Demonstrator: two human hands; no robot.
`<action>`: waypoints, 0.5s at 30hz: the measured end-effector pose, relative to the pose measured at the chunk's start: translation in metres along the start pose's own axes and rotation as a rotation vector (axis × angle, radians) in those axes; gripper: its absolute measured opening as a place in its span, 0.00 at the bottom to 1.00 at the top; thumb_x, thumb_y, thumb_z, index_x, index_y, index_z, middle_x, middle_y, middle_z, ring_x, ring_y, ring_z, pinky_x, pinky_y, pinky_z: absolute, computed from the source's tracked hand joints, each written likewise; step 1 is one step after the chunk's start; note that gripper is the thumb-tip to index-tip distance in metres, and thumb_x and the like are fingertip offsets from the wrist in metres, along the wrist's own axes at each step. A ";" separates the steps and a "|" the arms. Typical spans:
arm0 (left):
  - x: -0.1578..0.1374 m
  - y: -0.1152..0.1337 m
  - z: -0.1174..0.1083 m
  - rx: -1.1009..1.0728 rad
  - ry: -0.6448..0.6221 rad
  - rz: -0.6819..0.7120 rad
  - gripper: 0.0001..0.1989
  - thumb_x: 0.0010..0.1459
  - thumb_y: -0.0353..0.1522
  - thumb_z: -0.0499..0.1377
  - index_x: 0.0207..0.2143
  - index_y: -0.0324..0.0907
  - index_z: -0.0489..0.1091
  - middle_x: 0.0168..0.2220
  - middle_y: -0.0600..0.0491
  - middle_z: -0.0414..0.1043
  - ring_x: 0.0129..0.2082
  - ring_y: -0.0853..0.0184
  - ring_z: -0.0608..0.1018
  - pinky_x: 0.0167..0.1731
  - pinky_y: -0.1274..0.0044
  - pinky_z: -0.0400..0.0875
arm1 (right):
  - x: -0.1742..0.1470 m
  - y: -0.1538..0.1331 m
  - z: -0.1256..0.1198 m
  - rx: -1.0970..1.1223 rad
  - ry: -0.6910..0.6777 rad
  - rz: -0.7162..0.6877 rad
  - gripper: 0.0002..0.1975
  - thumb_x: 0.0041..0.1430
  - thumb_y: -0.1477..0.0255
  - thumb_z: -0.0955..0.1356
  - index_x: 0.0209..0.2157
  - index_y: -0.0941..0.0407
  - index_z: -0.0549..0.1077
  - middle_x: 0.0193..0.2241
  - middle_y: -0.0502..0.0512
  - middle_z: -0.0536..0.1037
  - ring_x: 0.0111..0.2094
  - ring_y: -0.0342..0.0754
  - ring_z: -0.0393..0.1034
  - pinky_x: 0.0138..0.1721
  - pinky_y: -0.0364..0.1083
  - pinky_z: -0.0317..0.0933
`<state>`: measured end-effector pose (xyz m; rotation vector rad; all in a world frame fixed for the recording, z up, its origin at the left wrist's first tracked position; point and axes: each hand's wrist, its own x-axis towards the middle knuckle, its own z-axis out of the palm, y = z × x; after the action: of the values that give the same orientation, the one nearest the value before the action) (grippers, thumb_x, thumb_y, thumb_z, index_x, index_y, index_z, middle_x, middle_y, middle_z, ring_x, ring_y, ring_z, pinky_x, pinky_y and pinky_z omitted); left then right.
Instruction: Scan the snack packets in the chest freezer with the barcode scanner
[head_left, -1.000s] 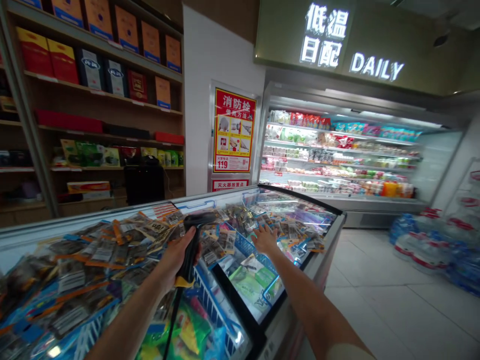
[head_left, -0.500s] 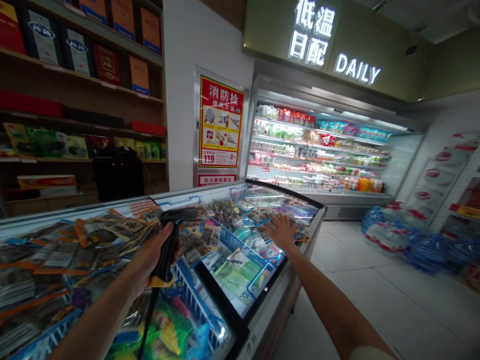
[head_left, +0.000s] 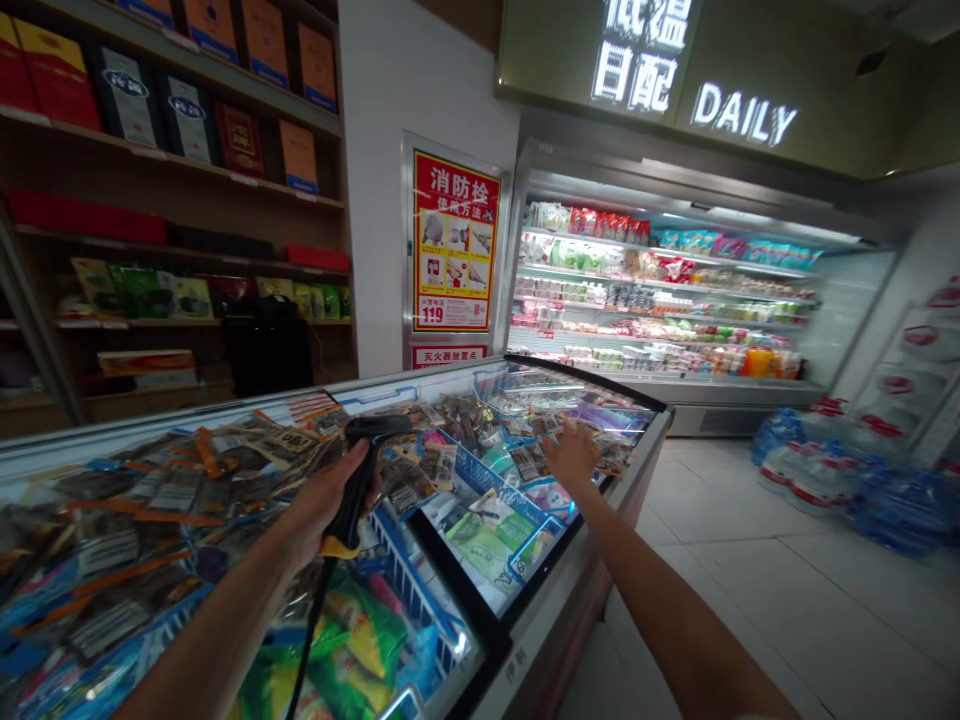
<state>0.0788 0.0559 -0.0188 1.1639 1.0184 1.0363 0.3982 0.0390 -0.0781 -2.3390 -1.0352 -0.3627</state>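
My left hand is wrapped around the handle of a black barcode scanner with a yellow base. The scanner's head points right over the chest freezer, and a dark cable hangs from its handle. My right hand reaches over the far right part of the freezer's glass top, fingers apart, at a few small brown snack packets. Whether its fingertips touch them I cannot tell. Many more snack packets with orange edges are spread over the glass on the left.
Under the glass, blue baskets hold bagged goods such as a green and white bag. A lit refrigerated display stands behind. Water bottles are on the floor at right, and shelves with boxes at left.
The view has turned slightly left, so everything sits further right in the picture. My left hand keeps its grip on the scanner, and my right hand stays over the packets.
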 end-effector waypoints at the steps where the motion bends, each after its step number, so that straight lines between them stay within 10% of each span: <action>1: 0.000 -0.001 0.000 -0.002 -0.019 -0.008 0.17 0.47 0.45 0.56 0.24 0.39 0.64 0.16 0.54 0.66 0.13 0.73 0.66 0.11 0.82 0.60 | -0.008 -0.020 0.001 0.057 -0.102 -0.114 0.27 0.57 0.60 0.56 0.54 0.59 0.61 0.57 0.65 0.56 0.57 0.58 0.48 0.53 0.55 0.43; 6: 0.000 -0.005 -0.003 0.018 -0.065 0.016 0.20 0.45 0.48 0.56 0.21 0.38 0.64 0.16 0.54 0.66 0.14 0.74 0.66 0.13 0.83 0.60 | -0.047 -0.106 0.016 0.137 -0.448 -0.255 0.27 0.50 0.52 0.61 0.38 0.59 0.74 0.38 0.64 0.75 0.41 0.57 0.68 0.38 0.49 0.60; 12: -0.011 -0.005 -0.015 0.010 -0.127 0.038 0.23 0.42 0.50 0.57 0.20 0.38 0.64 0.16 0.55 0.66 0.14 0.74 0.65 0.14 0.82 0.59 | -0.053 -0.139 0.041 0.322 -0.391 -0.268 0.27 0.47 0.61 0.67 0.50 0.54 0.65 0.53 0.61 0.64 0.54 0.59 0.54 0.51 0.59 0.46; 15: -0.016 -0.012 -0.018 -0.011 -0.134 0.007 0.23 0.41 0.51 0.57 0.20 0.38 0.65 0.16 0.55 0.65 0.14 0.74 0.65 0.14 0.82 0.59 | -0.037 -0.139 0.049 0.517 -0.485 -0.223 0.24 0.36 0.67 0.72 0.41 0.53 0.71 0.44 0.58 0.72 0.52 0.60 0.58 0.51 0.59 0.45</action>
<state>0.0584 0.0428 -0.0311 1.2118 0.9026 0.9548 0.2712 0.1218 -0.0823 -1.8758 -1.4185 0.3796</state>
